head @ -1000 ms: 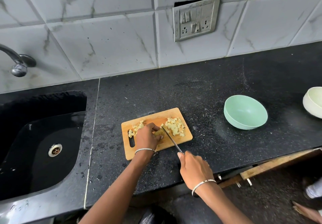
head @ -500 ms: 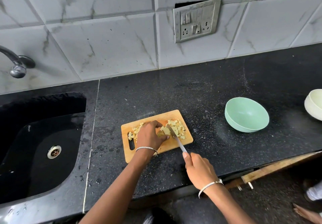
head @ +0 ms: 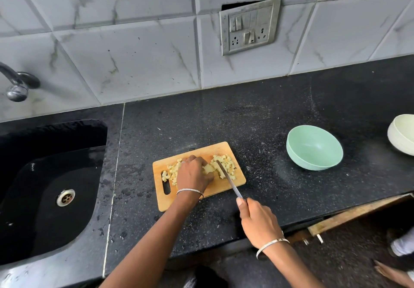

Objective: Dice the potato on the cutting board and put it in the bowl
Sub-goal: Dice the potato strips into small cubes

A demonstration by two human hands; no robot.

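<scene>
A wooden cutting board [head: 233,151] lies on the black counter. Diced potato sits in two heaps on it, one at the left [head: 171,172] and one at the right [head: 228,164]. My left hand [head: 193,173] presses down on an uncut potato piece [head: 208,168] in the middle of the board. My right hand [head: 257,222] grips a knife [head: 228,179] by the handle, off the board's near edge. The blade slants across the board with its tip at the right side of the held piece. An empty mint-green bowl [head: 313,147] stands to the right of the board.
A black sink [head: 44,186] with a drain lies to the left, a tap [head: 16,83] above it. A cream bowl [head: 402,134] stands at the right edge. A tiled wall with a switch plate [head: 249,25] rises behind. A half-open drawer [head: 358,213] juts out below the counter.
The knife has shifted slightly right along the potato piece between cuts, and my right hand followed it. My left hand stays on the piece.
</scene>
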